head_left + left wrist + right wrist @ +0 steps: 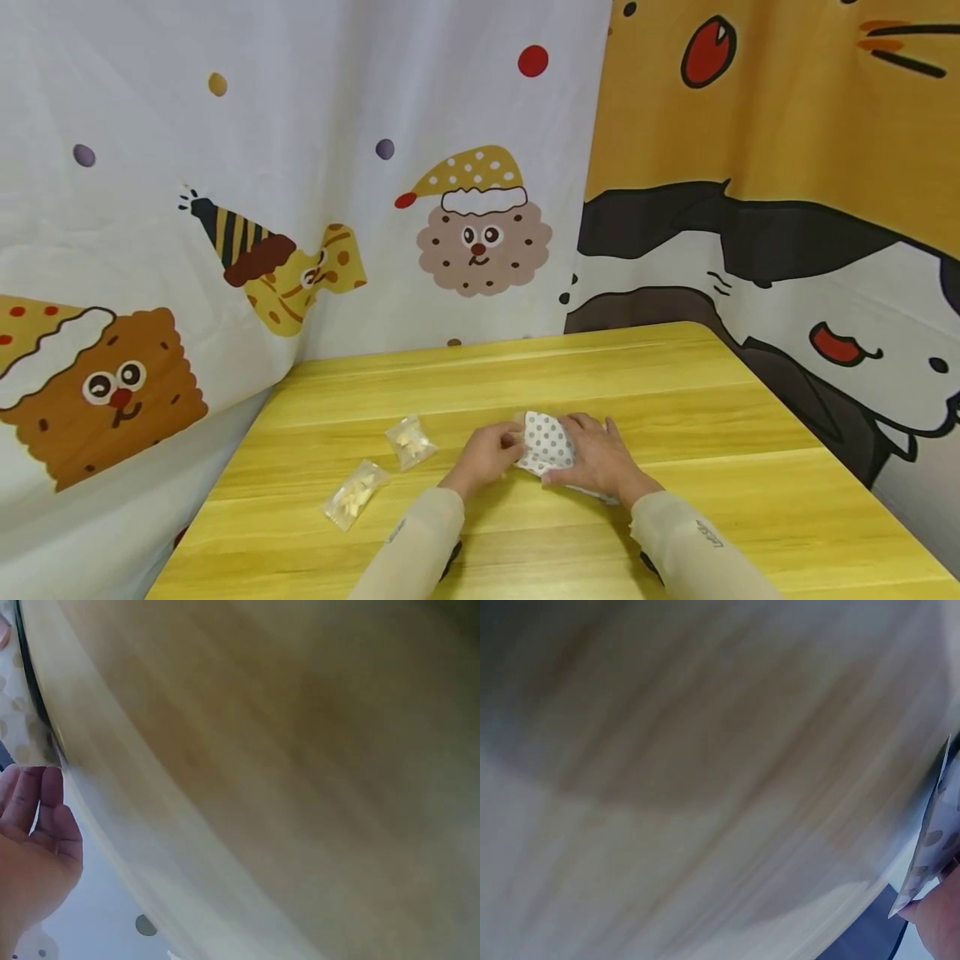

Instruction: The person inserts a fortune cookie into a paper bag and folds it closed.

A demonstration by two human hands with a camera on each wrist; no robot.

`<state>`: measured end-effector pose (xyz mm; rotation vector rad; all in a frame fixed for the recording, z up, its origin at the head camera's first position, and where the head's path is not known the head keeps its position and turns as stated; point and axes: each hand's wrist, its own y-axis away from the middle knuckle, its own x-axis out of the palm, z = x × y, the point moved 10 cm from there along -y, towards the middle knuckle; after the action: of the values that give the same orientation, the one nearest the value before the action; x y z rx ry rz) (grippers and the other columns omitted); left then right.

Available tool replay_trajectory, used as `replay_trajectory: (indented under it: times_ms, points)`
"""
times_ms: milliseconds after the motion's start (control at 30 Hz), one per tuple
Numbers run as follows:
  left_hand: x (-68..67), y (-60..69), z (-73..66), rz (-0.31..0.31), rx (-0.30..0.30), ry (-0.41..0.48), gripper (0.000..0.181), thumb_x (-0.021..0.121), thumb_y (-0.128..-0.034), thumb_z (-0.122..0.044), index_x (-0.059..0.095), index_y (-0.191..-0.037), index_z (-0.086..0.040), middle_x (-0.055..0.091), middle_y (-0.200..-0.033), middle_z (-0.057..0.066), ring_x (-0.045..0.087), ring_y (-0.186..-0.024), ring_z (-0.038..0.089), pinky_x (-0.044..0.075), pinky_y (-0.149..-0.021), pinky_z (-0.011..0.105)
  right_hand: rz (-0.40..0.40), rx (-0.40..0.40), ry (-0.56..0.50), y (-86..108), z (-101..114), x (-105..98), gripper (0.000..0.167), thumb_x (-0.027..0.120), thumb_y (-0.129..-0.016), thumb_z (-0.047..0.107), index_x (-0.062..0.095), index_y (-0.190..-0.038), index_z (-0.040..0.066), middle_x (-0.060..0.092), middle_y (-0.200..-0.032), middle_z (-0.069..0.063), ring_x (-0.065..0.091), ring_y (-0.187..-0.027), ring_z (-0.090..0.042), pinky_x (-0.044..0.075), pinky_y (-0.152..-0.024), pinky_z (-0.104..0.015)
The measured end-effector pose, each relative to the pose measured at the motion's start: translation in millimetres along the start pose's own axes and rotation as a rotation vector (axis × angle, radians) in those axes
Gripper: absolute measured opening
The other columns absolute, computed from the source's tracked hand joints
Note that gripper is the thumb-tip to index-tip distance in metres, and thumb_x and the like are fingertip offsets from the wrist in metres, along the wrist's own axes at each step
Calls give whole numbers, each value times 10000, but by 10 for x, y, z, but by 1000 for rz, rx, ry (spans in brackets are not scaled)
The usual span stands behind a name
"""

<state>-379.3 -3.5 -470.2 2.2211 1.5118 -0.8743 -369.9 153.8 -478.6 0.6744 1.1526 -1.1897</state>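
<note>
A white sheet-like piece with grey dots (547, 442), apparently folded paper or a small bag, lies on the table between my hands. My left hand (489, 457) pinches its left edge between thumb and fingers. On the right side, my right hand (600, 458) grips it, thumb near the front edge and fingers toward the back. Part of the dotted piece is hidden under that hand. In the left wrist view, the fingertips of the left hand (37, 832) meet the dotted piece (13, 712). A raised edge of the dotted piece (934, 840) shows beside the right hand (941, 922) in the right wrist view.
Two clear packets with pale yellow pieces lie left of my hands, one farther back (411, 442) and one nearer (356, 495). The wood-patterned table (675, 392) reaches back to a white curtain (360, 308) printed with cartoon figures.
</note>
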Motion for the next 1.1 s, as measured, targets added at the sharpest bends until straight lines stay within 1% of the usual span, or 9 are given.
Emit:
replay_trajectory:
  times_ms: [200, 433, 500, 633, 733, 800, 867, 933, 1100]
  points:
    - [-41, 0, 43, -15, -38, 21, 371, 706, -938, -145, 642, -1295, -67, 693, -972, -8, 627, -845, 115, 541, -715, 286, -2, -5, -13, -12, 35, 11, 1133, 708, -644, 811, 448, -1473, 84, 480, -1427, -151, 449, -1312, -351, 158, -1113, -688]
    - [-51, -11, 61, -22, -44, -6, 379, 717, -929, -173, 651, -1286, -66, 721, -957, -9, 634, -777, 85, 537, -677, 273, -5, -2, -14, -19, 57, 25, 1122, 713, -647, 805, 450, -1472, 92, 481, -1423, -142, 456, -1303, -346, 157, -1118, -680]
    - [-41, -16, 65, -18, -48, 5, 384, 718, -927, -158, 645, -1290, -59, 713, -936, -17, 622, -759, 79, 528, -659, 263, -6, -6, -15, -18, 70, 22, 1116, 715, -652, 799, 449, -1473, 91, 481, -1422, -143, 455, -1303, -346, 157, -1116, -683]
    - [-39, -22, 55, -25, -45, 70, 399, 722, -903, -55, 630, -1290, -27, 663, -849, -22, 575, -698, 87, 490, -598, 236, 13, -6, -35, -6, 80, 39, 1169, 729, -627, 803, 424, -1489, 73, 461, -1442, -161, 435, -1321, -365, 137, -1115, -691]
    - [-46, -14, 53, -26, -53, 149, 408, 712, -894, -2, 620, -1291, -15, 635, -826, -3, 548, -669, 100, 463, -568, 222, 53, -1, -50, 14, 68, 86, 1274, 741, -583, 819, 360, -1522, 47, 414, -1482, -187, 396, -1353, -382, 117, -1105, -709]
    - [-50, -7, 58, -20, -70, 210, 409, 704, -897, 7, 616, -1296, -23, 632, -839, 9, 547, -676, 105, 461, -572, 220, 82, 0, -47, 23, 58, 118, 1324, 739, -569, 828, 312, -1542, 38, 383, -1505, -200, 371, -1371, -389, 115, -1095, -722]
    - [-56, 1, 65, -13, -90, 263, 398, 699, -902, 3, 616, -1289, -36, 631, -852, 18, 547, -684, 115, 459, -582, 226, 100, 0, -42, 27, 48, 137, 1326, 734, -586, 823, 280, -1554, 39, 374, -1510, -207, 363, -1375, -392, 123, -1087, -729]
    - [-68, 5, 60, -9, -99, 302, 383, 697, -905, -3, 619, -1278, -47, 634, -866, 25, 557, -707, 125, 471, -607, 244, 100, -6, -33, 23, 47, 131, 1295, 732, -615, 808, 272, -1559, 50, 388, -1499, -208, 376, -1364, -395, 138, -1090, -721]
    - [-98, -14, 65, -22, -115, 339, 370, 705, -928, -95, 622, -1288, -70, 642, -909, 40, 591, -784, 155, 503, -679, 290, 66, -39, -48, 14, 104, 58, 1217, 763, -658, 744, 291, -1559, 76, 420, -1474, -199, 403, -1340, -397, 146, -1114, -687]
